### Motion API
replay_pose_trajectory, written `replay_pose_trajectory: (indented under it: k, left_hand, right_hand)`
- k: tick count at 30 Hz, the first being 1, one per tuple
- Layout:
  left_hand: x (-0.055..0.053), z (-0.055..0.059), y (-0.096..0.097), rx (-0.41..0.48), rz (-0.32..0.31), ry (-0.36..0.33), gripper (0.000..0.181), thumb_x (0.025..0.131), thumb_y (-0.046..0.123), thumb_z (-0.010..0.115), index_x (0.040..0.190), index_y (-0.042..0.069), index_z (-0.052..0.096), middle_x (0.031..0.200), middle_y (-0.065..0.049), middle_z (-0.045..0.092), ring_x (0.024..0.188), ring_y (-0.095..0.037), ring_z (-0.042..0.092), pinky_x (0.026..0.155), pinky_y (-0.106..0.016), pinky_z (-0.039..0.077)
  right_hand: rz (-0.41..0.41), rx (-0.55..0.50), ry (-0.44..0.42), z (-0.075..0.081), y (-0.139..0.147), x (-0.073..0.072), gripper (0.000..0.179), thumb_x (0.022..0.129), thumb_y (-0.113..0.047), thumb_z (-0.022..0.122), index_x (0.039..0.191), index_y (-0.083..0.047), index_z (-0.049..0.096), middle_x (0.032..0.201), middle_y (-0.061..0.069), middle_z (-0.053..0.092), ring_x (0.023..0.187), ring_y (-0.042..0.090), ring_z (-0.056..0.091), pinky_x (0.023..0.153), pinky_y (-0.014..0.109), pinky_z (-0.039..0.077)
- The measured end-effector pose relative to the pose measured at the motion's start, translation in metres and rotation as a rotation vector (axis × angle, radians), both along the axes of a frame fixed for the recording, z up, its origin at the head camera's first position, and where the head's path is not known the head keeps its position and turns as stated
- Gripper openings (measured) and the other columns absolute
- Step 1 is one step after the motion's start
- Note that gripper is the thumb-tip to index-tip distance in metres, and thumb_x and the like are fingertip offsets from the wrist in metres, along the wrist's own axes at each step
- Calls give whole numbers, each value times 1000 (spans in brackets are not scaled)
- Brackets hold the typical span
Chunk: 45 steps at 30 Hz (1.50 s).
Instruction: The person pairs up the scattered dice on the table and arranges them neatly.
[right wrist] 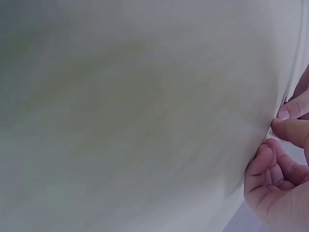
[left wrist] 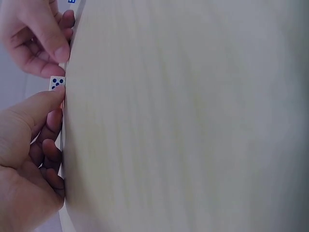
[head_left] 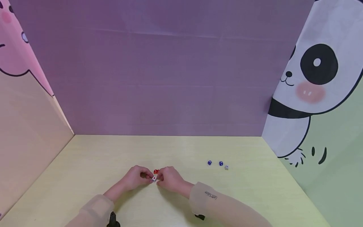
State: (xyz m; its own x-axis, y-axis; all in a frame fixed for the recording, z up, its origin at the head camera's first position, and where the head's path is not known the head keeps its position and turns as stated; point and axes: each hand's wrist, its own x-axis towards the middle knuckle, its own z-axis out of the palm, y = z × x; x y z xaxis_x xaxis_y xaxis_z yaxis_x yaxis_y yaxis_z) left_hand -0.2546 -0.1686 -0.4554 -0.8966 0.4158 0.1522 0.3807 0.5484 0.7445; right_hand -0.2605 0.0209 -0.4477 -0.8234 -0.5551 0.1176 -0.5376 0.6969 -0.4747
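Note:
My left hand (head_left: pixel 139 178) pinches a white die (head_left: pixel 154 179) low over the table. Blue pips show on this die in the left wrist view, where the thumb (left wrist: pixel 59 89) covers one edge of it. Close by on the right, my right hand (head_left: pixel 171 179) has its thumb and forefinger nearly together. A small pale, clear-looking piece (right wrist: pixel 277 138) shows between them in the right wrist view; it is mostly hidden, so I cannot tell its kind. Red dice (head_left: pixel 156 171) sit just behind the white die, partly covered by the right fingers.
To the right on the light wooden table (head_left: pixel 175 151) lie two blue dice (head_left: pixel 221 163) and a whitish die (head_left: pixel 226 167). A purple panel (head_left: pixel 170 78) closes off the back. Side panels with cartoon animals stand left and right.

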Motion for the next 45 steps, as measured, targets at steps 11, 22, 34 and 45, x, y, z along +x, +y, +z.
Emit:
replay_pose_trajectory:
  k: [11,22,34,45]
  left_hand:
    - [1,0,0,7,-6,-13,17,76,12,78,89,5,71,78,2,63,71,-6,50,64,-19,43]
    - [0,-1,0,-19,7,-4,14,75,12,79,86,8,70,72,5,59,68,-4,49,64,-19,41]
    - [3,1,1,-22,56,-8,13,75,12,79,83,8,69,72,4,55,68,-7,46,60,-20,38]
    - [4,0,3,-5,61,-12,14,75,12,79,83,7,68,71,2,55,67,-8,46,60,-20,38]
  right_hand:
    - [21,-11,19,0,1,5,5,80,-11,74,81,-9,69,71,-6,63,61,-1,49,60,13,42]
    - [8,-24,-39,0,21,5,4,81,-8,71,85,-8,70,73,-7,62,64,0,50,64,15,44]
    - [26,-52,-87,0,76,10,7,81,-7,71,88,-9,70,76,-8,61,67,1,49,64,17,45]
    - [-83,-111,-68,4,144,15,8,82,-4,69,88,-8,68,75,-6,59,67,6,49,61,20,45]
